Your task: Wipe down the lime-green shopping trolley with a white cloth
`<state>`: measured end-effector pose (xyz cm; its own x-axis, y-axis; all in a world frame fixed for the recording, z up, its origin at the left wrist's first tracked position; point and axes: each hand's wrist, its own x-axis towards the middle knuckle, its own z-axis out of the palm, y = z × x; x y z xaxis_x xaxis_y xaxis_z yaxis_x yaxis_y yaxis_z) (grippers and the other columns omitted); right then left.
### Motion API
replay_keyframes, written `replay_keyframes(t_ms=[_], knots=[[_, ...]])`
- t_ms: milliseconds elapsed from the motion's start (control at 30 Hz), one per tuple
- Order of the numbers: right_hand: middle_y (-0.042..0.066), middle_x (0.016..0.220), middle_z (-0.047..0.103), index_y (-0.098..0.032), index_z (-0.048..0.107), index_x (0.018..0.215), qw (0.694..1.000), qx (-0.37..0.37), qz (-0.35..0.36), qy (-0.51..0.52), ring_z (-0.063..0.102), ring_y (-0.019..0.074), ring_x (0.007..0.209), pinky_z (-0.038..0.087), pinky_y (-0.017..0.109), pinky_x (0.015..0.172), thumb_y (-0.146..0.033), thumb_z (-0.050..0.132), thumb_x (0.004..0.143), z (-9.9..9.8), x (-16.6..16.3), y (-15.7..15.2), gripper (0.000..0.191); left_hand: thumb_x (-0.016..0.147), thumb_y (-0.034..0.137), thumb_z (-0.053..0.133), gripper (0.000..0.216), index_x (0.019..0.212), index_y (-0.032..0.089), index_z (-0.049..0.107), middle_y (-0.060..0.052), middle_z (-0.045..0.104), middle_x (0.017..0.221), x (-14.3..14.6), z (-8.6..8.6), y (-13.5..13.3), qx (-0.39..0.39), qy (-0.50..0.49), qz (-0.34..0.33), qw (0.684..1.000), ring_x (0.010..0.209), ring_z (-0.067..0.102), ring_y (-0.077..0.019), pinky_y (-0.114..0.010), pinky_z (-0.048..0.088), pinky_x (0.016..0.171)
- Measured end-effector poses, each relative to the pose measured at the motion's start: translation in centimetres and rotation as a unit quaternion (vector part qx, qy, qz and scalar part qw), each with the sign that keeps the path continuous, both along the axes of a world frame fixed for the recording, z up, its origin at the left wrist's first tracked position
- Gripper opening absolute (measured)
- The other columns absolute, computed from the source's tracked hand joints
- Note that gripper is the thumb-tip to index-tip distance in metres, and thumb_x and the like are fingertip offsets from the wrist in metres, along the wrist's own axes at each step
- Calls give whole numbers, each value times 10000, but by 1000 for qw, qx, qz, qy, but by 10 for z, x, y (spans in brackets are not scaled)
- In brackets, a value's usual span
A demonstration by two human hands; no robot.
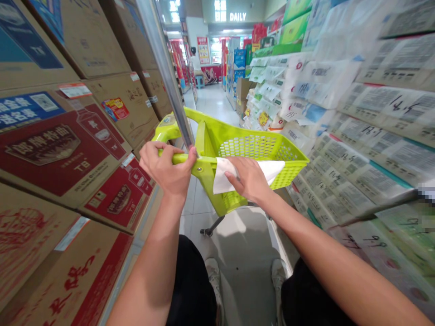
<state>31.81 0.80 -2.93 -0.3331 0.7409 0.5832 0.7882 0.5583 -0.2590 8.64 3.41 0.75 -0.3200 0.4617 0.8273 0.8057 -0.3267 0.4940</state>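
A lime-green shopping cart with a perforated basket stands before me on a dark leg with a caster. My left hand is wrapped round the cart's green handle, its thumb beside a metal pole that slants up in front. Over the basket's near rim my right hand presses a white cloth, fingers curled over the edge. One end of the cloth sticks out to the right of that hand. The undersides of the right fingers are hidden.
Stacked cardboard cartons line the left side closely. Packs of paper tissue are piled along the right, close to the basket. A tiled aisle runs ahead, where a person is near a blue stool.
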Motion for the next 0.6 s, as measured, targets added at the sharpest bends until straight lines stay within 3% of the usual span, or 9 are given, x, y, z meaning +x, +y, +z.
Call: replay_keyframes(t_ms=[133, 400, 600], knots=[[145, 1415, 626, -187, 537, 1482, 1000, -11, -7, -8, 535, 318, 1303, 363, 492, 1114, -614, 367, 1050, -3, 9, -1, 631, 779, 519, 777, 361, 695, 232, 575, -94, 559, 1030, 6, -1, -1, -5, -13, 12, 1000, 1166, 497, -338, -557, 342, 1080], [144, 1591, 473, -223, 361, 1633, 998, 11, 59, -17, 423, 340, 1444, 309, 546, 1181, -649, 460, 999, 10, -19, -15, 770, 794, 530, 766, 348, 716, 226, 615, -91, 545, 1026, 17, 0, -6, -2, -15, 8, 1000, 1170, 490, -336, -569, 316, 1099], [106, 1485, 600, -226, 522, 1518, 998, 12, 54, 36, 527, 270, 1364, 382, 461, 1137, -528, 420, 1059, 0, 7, -1, 558, 791, 583, 769, 392, 703, 234, 614, -93, 592, 1045, 8, 1, -2, 5, 28, 26, 999, 1124, 533, -322, -553, 310, 1101]])
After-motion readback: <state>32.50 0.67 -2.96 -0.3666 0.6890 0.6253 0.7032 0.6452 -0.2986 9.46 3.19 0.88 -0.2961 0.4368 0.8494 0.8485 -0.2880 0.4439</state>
